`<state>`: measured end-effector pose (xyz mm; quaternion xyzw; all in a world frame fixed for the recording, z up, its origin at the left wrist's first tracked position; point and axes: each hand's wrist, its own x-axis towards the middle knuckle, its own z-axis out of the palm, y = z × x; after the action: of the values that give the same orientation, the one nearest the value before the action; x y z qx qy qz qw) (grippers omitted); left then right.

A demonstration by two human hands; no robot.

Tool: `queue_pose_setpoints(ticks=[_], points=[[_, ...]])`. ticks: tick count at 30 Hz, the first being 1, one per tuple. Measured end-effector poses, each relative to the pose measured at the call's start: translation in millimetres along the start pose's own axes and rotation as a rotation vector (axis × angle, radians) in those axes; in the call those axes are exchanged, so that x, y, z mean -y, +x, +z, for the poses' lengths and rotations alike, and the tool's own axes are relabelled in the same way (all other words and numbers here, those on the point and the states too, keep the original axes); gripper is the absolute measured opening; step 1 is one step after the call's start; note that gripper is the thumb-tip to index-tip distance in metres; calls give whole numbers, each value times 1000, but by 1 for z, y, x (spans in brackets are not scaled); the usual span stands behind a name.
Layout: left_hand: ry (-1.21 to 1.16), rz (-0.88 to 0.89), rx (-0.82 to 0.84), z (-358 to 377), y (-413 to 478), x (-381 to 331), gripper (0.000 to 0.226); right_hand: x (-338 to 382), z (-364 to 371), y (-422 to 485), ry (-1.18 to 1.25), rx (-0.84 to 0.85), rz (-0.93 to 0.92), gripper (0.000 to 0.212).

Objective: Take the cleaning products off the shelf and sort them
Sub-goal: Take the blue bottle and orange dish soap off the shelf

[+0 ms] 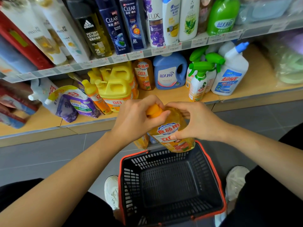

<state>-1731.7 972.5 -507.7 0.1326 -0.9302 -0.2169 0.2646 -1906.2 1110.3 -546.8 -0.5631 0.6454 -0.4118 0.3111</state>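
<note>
Both my hands hold an orange dish-soap bottle (172, 128) tilted over the far rim of a black basket with a red rim (121, 177) on the floor. My left hand (136, 118) wraps the orange cap and neck. My right hand (195, 122) grips the body and label. The basket's inside looks bare. Behind the held bottle, another orange bottle (141, 142) shows on the floor. On the lower shelf stand yellow jugs (118, 89), a blue detergent jug (169, 72), green-trigger sprays (199, 79) and a white toilet-cleaner bottle (231, 74).
Refill pouches (77, 102) lean at the shelf's left. The upper shelf carries shampoo and body-wash bottles (131, 25). The wooden shelf edge (246, 102) runs across in front. My white shoes (112, 192) flank the basket on grey floor tiles.
</note>
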Motion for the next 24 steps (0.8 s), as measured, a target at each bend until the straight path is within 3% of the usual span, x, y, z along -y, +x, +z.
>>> queue_pose_setpoints(ticks=[9,13,19,24], points=[[-138,209,-24,-13,1,-5,28,9,-12,0,163,147,-24,85],[-146,83,-35,-12,0,-9,29,5,-8,-1,194,188,11,85],[-68,-143,-101,-8,-2,-14,18,6,5,-1,128,62,-32,82],[38,-129,-110,-7,-3,-11,26,7,9,0,114,19,-51,78]])
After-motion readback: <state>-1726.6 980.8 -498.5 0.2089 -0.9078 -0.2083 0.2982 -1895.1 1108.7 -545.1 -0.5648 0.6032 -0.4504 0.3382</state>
